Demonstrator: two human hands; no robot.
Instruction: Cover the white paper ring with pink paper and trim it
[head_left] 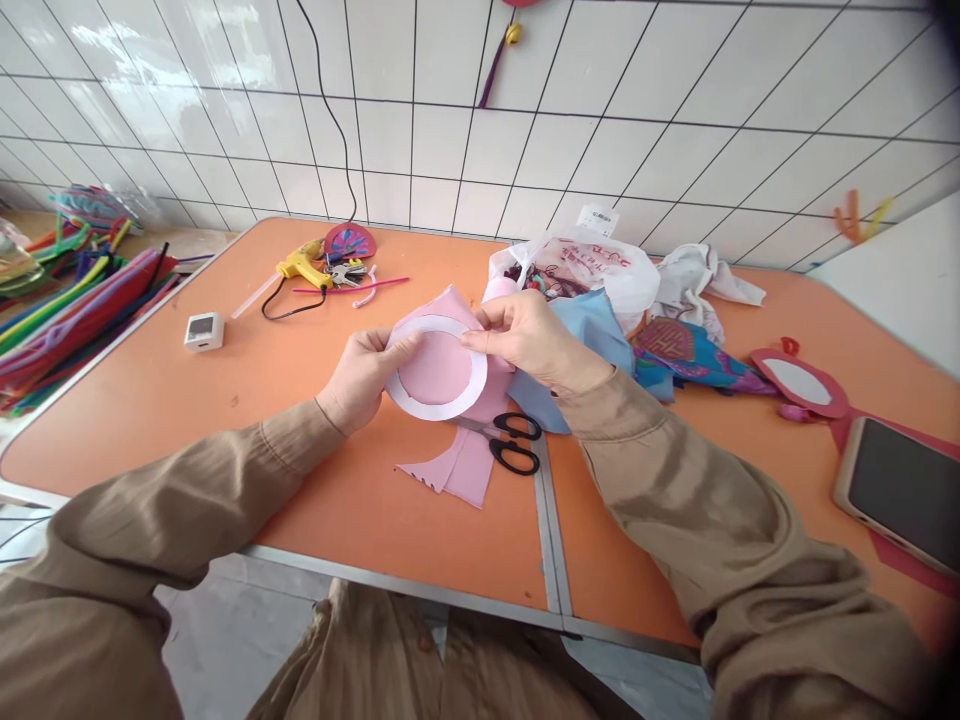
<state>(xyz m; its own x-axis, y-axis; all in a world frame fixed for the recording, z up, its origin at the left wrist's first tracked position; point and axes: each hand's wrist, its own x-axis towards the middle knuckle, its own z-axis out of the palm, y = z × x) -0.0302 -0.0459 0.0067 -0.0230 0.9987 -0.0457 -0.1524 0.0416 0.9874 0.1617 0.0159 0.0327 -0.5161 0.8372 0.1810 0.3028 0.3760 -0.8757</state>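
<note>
Between my two hands is a white paper ring [433,411] lying against pink fabric [439,368], which shows through its opening. My left hand [362,375] pinches the ring and fabric at the left edge, thumb on top. At the upper right edge, my right hand [536,340] is closed on the ring and cloth with thumb and forefinger. Just below lies a pair of scissors [516,443] with black handles, the blades partly hidden under the fabric. Cut pink scraps [457,468] rest beside them on the orange table.
A yellow glue gun [302,263] with a cord, keys [349,273] and a small white box [204,331] sit at the left. Behind my right hand are a plastic bag [619,275] and blue cloth [589,335]. A phone [904,490] lies far right; colourful pipe cleaners [82,320] far left.
</note>
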